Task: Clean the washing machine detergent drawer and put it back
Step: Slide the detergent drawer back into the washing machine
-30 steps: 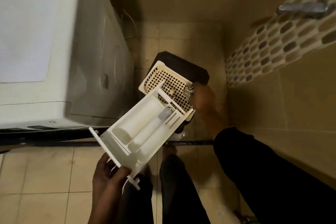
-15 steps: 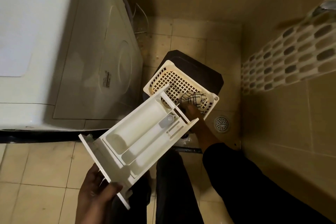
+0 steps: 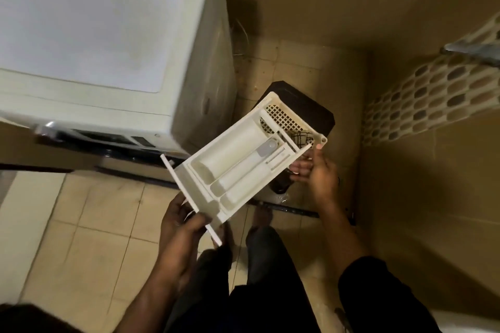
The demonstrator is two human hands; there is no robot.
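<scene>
Item: white plastic detergent drawer (image 3: 238, 167), three-compartment, with a grey siphon cap at its rear, held in the air above the beige tiled floor (image 3: 89, 230), out of the white washing machine (image 3: 89, 35). Long axis: diagonal, with the flat front panel low and towards the person and the rear end up and to the right, over a cream perforated plastic basket (image 3: 284, 116) set on a dark brown stool (image 3: 311, 105). Left hand (image 3: 184, 222): grips the front-panel end, thumb over the panel and fingers behind it. Right hand (image 3: 313, 170): at the rear end, fingers straight and reaching beneath the drawer, thumb raised just beside the rear corner; contact cannot be confirmed. Bearing: the machine's dark front strip (image 3: 108, 140) lies to the left of the drawer, nearer the left hand; the rear end points away from it, so refitting likely calls for swinging that end round to face the machine. Also present: a checked cloth (image 3: 301, 136) in the basket. Writing: none legible; a small mark on the machine's side (image 3: 207, 105) is too blurred to read.
</scene>
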